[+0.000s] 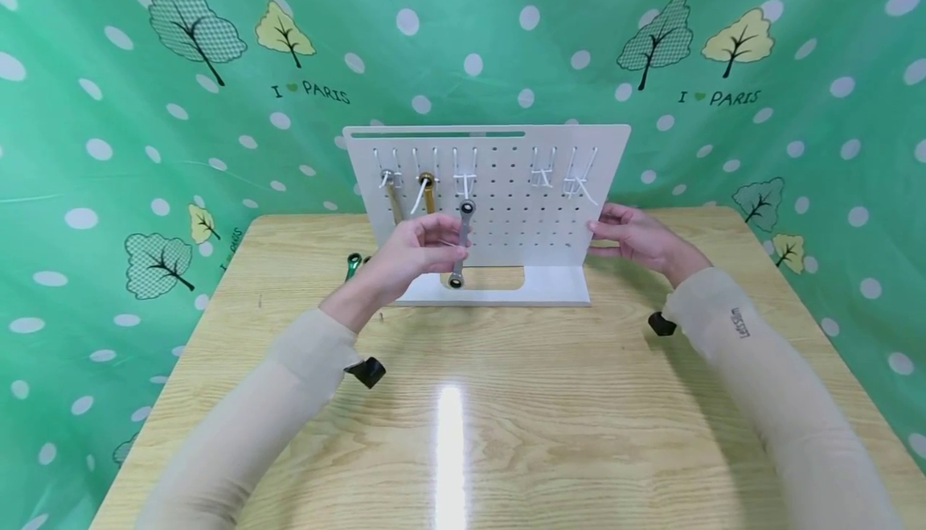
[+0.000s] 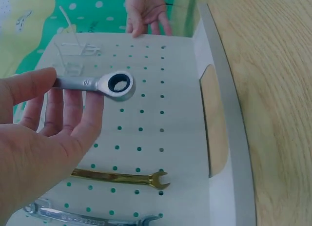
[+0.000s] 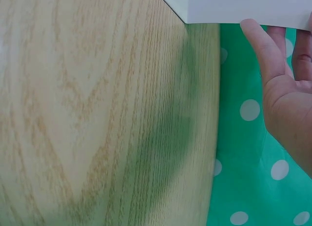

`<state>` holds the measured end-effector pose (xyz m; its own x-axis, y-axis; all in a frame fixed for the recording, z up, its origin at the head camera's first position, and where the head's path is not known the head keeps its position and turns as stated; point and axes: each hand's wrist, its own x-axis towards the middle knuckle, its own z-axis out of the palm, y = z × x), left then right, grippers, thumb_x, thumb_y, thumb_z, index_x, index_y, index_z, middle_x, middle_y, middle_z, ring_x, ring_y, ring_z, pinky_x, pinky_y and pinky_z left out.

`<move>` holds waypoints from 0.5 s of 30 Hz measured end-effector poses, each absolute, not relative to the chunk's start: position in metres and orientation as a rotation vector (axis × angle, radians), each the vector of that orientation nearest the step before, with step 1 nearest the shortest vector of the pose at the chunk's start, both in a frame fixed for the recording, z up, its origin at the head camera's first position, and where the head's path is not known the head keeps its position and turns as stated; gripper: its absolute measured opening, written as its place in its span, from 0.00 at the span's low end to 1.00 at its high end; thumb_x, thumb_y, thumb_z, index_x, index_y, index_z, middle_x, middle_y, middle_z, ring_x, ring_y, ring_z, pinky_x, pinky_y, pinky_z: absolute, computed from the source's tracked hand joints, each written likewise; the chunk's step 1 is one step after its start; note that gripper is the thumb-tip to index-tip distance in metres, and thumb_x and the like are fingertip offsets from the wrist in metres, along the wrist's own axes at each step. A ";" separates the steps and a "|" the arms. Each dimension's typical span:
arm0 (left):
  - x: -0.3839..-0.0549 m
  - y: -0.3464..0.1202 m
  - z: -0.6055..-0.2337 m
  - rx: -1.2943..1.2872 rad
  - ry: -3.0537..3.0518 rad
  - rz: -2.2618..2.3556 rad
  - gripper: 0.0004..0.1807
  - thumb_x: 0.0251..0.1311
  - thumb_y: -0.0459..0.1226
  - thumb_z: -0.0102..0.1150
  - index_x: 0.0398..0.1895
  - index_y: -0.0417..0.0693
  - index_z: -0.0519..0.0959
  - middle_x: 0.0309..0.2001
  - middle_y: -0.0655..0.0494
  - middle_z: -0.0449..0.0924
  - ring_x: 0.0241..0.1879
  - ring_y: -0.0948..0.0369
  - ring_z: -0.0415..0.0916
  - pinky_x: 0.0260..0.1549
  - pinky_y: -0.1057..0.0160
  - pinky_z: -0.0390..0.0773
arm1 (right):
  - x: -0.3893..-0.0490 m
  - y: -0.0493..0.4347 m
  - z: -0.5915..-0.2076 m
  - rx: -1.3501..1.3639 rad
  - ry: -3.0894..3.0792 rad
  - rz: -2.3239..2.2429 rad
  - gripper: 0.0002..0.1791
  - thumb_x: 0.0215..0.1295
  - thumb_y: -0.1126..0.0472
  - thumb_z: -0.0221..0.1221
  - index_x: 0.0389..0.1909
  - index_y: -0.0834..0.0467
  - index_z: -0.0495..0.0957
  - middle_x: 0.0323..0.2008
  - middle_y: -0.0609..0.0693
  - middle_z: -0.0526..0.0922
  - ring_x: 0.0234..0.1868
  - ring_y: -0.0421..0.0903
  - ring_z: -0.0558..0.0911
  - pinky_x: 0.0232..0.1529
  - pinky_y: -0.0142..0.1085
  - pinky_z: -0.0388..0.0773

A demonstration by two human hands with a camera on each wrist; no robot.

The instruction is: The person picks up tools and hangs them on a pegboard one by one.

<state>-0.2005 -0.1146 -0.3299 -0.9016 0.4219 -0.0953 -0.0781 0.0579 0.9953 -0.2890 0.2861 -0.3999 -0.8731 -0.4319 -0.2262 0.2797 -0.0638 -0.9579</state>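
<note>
My left hand (image 1: 415, 252) pinches a silver ratcheting ring wrench (image 1: 464, 234) by its shank, thumb against fingers. The wrench stands nearly upright in front of a white pegboard (image 1: 506, 250), just below the third hook (image 1: 465, 184) from the left. In the left wrist view its ring end (image 2: 119, 85) points toward the board's base. A gold wrench (image 2: 117, 176) and another silver wrench (image 2: 92, 219) hang from the two leftmost hooks. My right hand (image 1: 640, 239) holds the pegboard's right edge, thumb at the front and fingers behind.
Two white hooks (image 1: 542, 168) on the board's right side carry nothing. A green wrench (image 1: 352, 265) lies behind my left forearm, partly hidden. The wooden table (image 1: 550, 401) spreads in front, with a green polka-dot cloth (image 1: 470, 23) behind it.
</note>
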 end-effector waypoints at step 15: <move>-0.203 -0.106 -0.367 0.274 1.993 1.716 0.26 0.76 0.50 0.53 0.64 0.40 0.73 0.61 0.51 0.75 0.60 0.52 0.71 0.65 0.45 0.71 | -0.286 0.285 -0.399 -0.170 1.744 -1.981 0.19 0.75 0.68 0.56 0.64 0.55 0.74 0.56 0.54 0.83 0.60 0.56 0.80 0.65 0.57 0.70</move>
